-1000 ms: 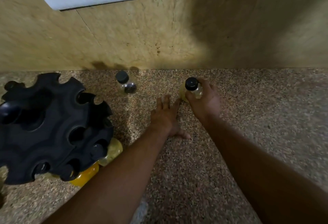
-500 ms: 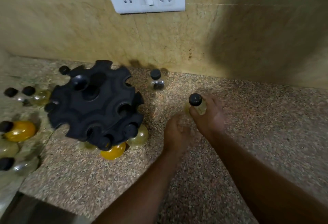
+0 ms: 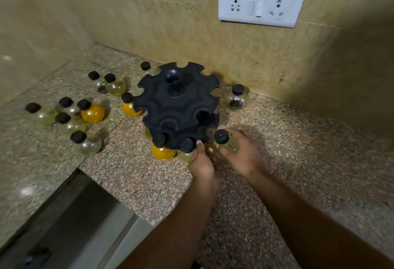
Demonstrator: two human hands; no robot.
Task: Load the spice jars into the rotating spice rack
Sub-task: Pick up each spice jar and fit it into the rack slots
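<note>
A black-capped spice jar (image 3: 226, 142) with pale yellowish contents is gripped in the right hand (image 3: 242, 154), the fingers and thumb being curled round its body. The jar is held just beside the rim of the lower tier of the rotating spice rack (image 3: 177, 102); whether it has entered a slot cannot be told. The left hand (image 3: 201, 162) is placed immediately to the left of the right hand, so close that contact between the two cannot be ruled out. Its thumb is laid against the edge of the lower tier, while its fingers are mostly hidden, so it cannot be told whether anything is grasped. Just beyond that thumb a pale seated jar (image 3: 185, 151) is lodged in the lower tier, and a seated orange jar (image 3: 163, 153) is lodged a little further to the left of the hand. The rack is set on the speckled granite countertop (image 3: 298, 162), directly ahead of both hands. Beyond the right hand, near the wall, a dark-filled jar (image 3: 236, 99) is stood alone. Well to the left of the left hand, loose jars are scattered over the counter, a loose orange jar (image 3: 93, 112) among them. A white socket plate (image 3: 260, 5) is fixed to the tiled wall, far beyond the right hand.
</note>
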